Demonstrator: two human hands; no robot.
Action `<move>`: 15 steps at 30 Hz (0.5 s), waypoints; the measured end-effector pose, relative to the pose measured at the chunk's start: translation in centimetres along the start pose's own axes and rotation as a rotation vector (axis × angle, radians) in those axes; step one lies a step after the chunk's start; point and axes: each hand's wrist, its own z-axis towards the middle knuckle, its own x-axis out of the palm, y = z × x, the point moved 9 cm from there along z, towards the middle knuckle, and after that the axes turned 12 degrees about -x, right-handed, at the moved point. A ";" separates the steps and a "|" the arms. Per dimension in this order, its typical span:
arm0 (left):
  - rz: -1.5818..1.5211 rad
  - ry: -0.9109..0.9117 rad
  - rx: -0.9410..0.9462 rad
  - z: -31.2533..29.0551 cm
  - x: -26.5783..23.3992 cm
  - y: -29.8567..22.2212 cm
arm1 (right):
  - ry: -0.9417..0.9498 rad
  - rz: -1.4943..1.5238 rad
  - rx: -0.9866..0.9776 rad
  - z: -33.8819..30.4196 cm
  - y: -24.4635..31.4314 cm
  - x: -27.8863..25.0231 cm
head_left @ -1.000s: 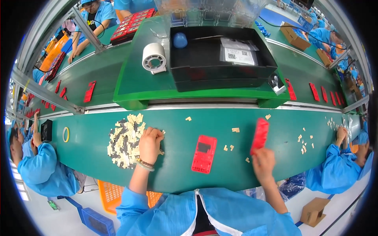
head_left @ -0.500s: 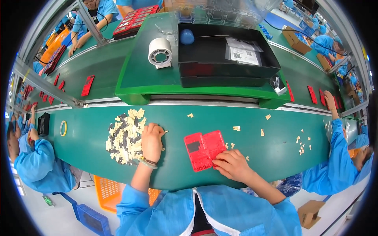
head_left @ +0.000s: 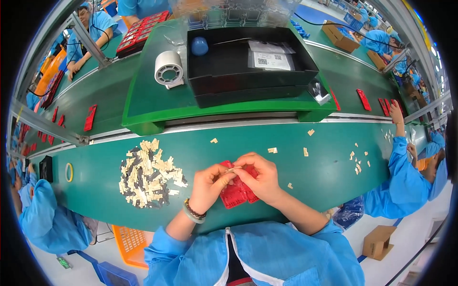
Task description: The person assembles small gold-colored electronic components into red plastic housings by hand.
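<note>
We see a matt green bench (head_left: 296, 190), smooth like rubber belting. The red panel (head_left: 236, 195) under our hands looks like hard moulded plastic. The pile of small beige pieces (head_left: 148, 178) looks dull plastic. Our sleeves (head_left: 305, 257) are thin blue cloth; the black tray (head_left: 248, 66) is semi-gloss plastic.

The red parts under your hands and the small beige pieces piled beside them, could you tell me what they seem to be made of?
The red parts look like moulded plastic: uniform colour, with ribbed or recessed surfaces as far as the picture shows. The small beige pieces look like thin matte card or foam, flat and straight-cut; which one cannot be told. The left hand and the right hand pinch one such piece over the red parts.
</note>
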 end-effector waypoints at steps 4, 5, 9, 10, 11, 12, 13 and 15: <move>-0.069 0.106 -0.035 -0.4 1.1 -0.7 | 0.019 -0.376 -0.215 0.2 2.5 -0.9; -0.087 0.126 -0.026 -0.4 1.3 -1.0 | 0.017 -0.377 -0.214 0.1 2.5 -1.1; 0.071 0.187 0.119 -1.0 2.0 -2.2 | 0.106 -0.318 -0.214 -0.8 2.5 -0.8; 0.129 0.135 0.158 -1.2 2.0 -2.5 | 0.114 -0.288 -0.190 -0.9 2.2 -0.9; 0.186 0.084 0.196 -1.3 2.0 -2.9 | 0.112 -0.290 -0.188 -1.1 2.3 -1.1; 0.185 0.087 0.195 -1.4 2.3 -3.3 | 0.127 -0.225 -0.127 -1.5 2.0 -1.1; 0.383 0.029 0.453 -2.8 2.9 -5.6 | 0.143 -0.157 -0.065 -2.0 1.6 -1.1; 0.469 0.133 0.778 -5.2 4.6 -7.2 | 0.157 -0.236 -0.015 -3.1 1.2 -2.6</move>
